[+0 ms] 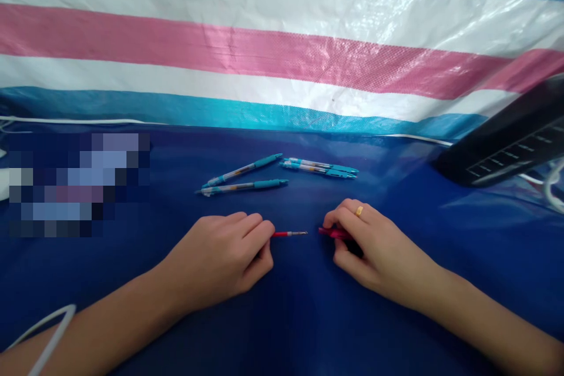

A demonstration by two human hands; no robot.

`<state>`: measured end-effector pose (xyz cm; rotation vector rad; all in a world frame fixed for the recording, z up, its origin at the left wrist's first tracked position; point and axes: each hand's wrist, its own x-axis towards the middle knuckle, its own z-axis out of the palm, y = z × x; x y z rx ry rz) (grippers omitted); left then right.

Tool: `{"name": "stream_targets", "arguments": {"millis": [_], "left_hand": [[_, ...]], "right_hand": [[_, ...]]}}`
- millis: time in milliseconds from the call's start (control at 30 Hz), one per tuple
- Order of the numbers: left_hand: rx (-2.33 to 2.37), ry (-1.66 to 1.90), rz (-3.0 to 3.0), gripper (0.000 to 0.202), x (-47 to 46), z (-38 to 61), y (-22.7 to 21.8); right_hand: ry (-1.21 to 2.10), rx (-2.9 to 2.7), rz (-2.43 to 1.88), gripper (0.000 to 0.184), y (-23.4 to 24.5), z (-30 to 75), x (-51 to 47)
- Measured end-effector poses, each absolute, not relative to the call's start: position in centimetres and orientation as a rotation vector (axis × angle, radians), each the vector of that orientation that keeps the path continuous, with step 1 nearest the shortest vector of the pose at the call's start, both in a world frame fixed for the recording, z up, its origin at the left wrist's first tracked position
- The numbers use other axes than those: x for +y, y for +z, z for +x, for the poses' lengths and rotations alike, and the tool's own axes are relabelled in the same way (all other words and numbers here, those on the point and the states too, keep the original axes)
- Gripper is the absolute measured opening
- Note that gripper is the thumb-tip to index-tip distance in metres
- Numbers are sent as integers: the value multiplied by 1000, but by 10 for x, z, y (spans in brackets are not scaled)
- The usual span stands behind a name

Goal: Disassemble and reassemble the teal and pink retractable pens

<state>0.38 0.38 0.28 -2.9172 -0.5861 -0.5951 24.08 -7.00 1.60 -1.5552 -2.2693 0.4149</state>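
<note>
Between the fingertips of my left hand [233, 252] is a red pen refill [288, 234], its metal tip and spring-like end pointing right. The rest of the refill is hidden inside the hand. My right hand [370, 247], with a gold ring on one finger, is closed on a dark red pen part [332, 233], mostly covered by the fingers. A small gap separates the refill's tip from this part. Beyond the hands lie teal pens: one slanted pen [244, 169], another pen [247, 187] just below it, and a side-by-side group of pens [319, 168] to the right.
The table has a dark blue cover [286, 317]. A striped plastic sheet [264, 53] hangs along the back. At the right stands a black object with white markings [506, 141], near white cables. A pixelated patch hides something at the left; a white cable [55, 329] crosses my left forearm.
</note>
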Motion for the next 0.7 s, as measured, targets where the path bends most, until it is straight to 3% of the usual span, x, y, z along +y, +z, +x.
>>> {"name": "stream_targets", "arguments": {"millis": [700], "left_hand": [[-428,-538,-2933,27,3,2,5]], "right_hand": [[497,-2331,-1301,22,15,241,-73]]}}
